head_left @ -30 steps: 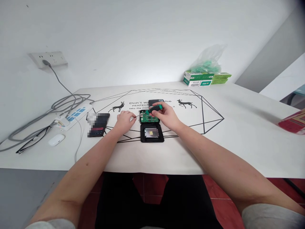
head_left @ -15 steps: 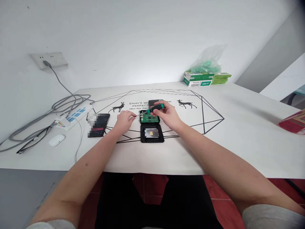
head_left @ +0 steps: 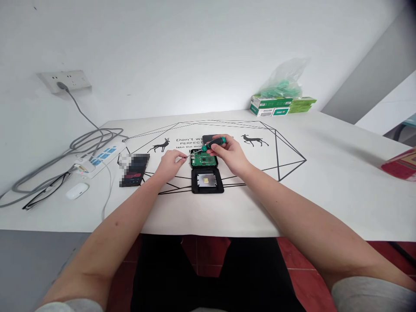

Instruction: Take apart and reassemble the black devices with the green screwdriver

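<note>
My right hand [head_left: 229,154] is closed round the green and black handle of a screwdriver [head_left: 214,143]. Its thin shaft slants down to the left over a green circuit board [head_left: 208,160] in a black case. At the tip of the shaft, left of the board, the fingers of my left hand [head_left: 171,163] are pinched together. What they hold, if anything, is too small to make out. In front of the board lies a black cover [head_left: 194,189] with a silver metal plate and a small yellowish pad. Another dark flat piece [head_left: 208,138] lies behind the board, partly hidden by the screwdriver.
To the left are a phone [head_left: 138,170], a white earbud case [head_left: 77,191], eyeglasses [head_left: 47,190] and a power strip [head_left: 104,158] with coiled cable. Green boxes [head_left: 271,105] under a plastic bag [head_left: 286,82] stand at the back right. A red package [head_left: 399,167] sits at the right edge.
The screwdriver's handle has shifted slightly up and to the right with my right hand. My left hand stays pinched near the tip.
</note>
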